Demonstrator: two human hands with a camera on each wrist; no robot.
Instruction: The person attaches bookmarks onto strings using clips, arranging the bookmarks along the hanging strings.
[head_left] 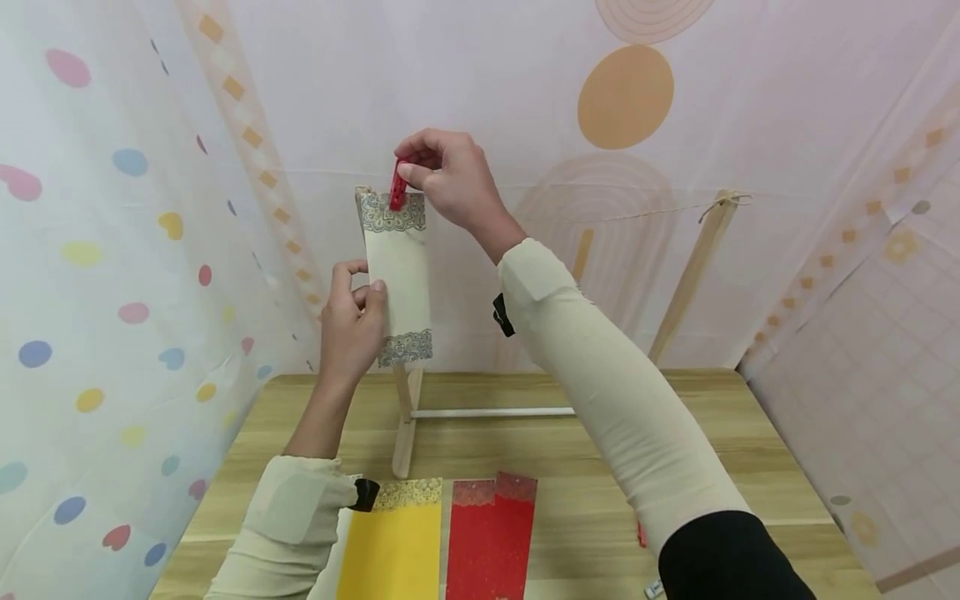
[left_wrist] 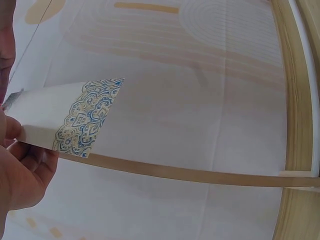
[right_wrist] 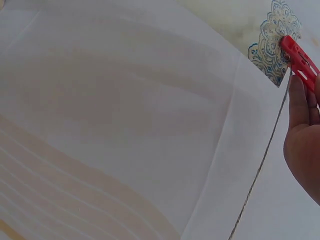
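Pinching red peg (head_left: 398,187) with right hand (head_left: 453,179), seemingly over cord (right_wrist: 258,172), atop upright white card (head_left: 401,271), clasped lower by left hand (head_left: 351,329).

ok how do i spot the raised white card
From the wooden table, look up the left post. There the left hand pinches the white card. Unlike the yellow and red cards lying flat, it wears a red clothespin.
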